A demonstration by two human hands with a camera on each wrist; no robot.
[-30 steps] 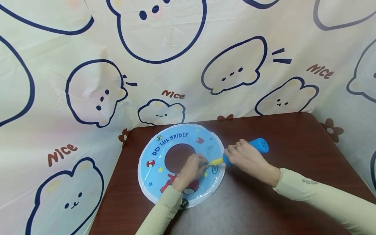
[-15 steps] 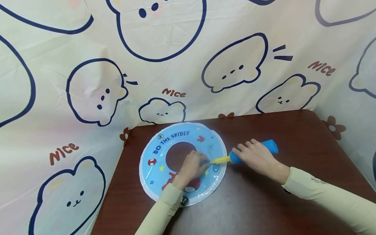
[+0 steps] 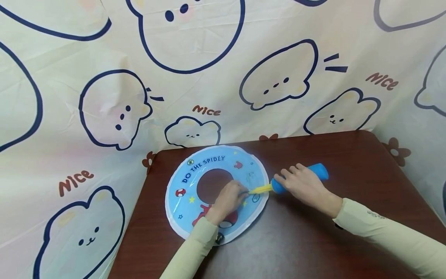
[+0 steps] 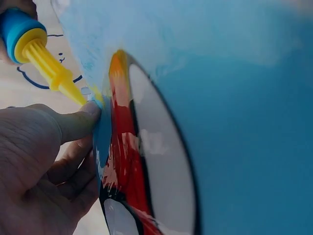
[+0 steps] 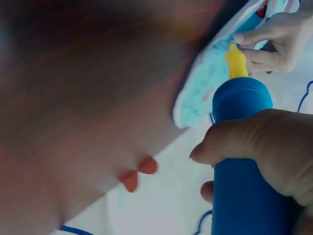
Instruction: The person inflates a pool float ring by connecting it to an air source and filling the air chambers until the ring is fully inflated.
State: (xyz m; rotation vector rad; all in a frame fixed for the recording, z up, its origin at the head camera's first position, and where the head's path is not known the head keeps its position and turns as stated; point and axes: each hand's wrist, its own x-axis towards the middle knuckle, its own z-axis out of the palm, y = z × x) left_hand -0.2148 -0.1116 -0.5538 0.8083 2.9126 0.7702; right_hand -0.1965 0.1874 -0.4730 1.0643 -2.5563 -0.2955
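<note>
A round blue swim ring [image 3: 195, 174] with cartoon prints and a white rim lies on the table, its wall swollen in the left wrist view. My left hand [image 3: 228, 199] reaches over the ring's hole and pinches the ring's film at the nozzle tip, where a small clear valve partly shows. My right hand [image 3: 302, 185] grips the blue barrel of a hand pump [image 5: 244, 191], fingers curled round it. The pump's yellow nozzle [image 4: 49, 66] points at my left thumb [image 4: 80, 122]. How deep its tip sits in the valve is hidden by the fingers.
The dark brown wooden table [image 3: 313, 252] carries the ring and has rounded back corners. A pale curtain [image 3: 271, 23] with bear drawings hangs close behind the table and along its sides.
Between one second and half a second ago, my right hand and the pump moved right, away from the ring, showing more yellow; since then they edged back slightly. My left hand keeps its place.
</note>
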